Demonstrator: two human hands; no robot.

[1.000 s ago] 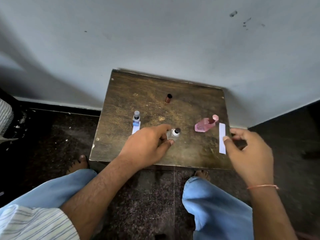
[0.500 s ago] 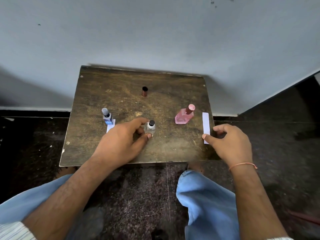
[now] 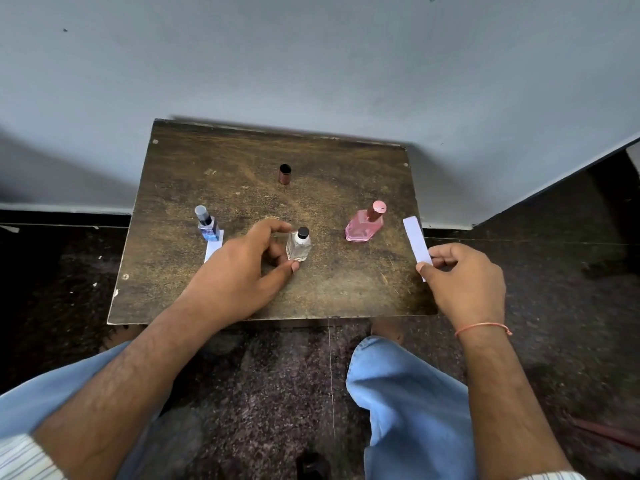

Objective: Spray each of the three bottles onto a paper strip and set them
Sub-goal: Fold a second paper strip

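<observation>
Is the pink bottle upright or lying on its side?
Upright. The pink bottle stands on its base on the table, cap at the top, untouched by either hand.

Open gap between clear bottle [image 3: 298,244], pink bottle [image 3: 364,226].

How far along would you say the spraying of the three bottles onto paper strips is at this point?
Likely done: the blue bottle stands on a paper strip at the table's left. In hand: the left hand grips the clear bottle, uncapped, with a loose cap standing behind it; the right hand pinches a fresh strip. Left: spraying that strip, then the pink bottle, which has no strip by it.
</observation>
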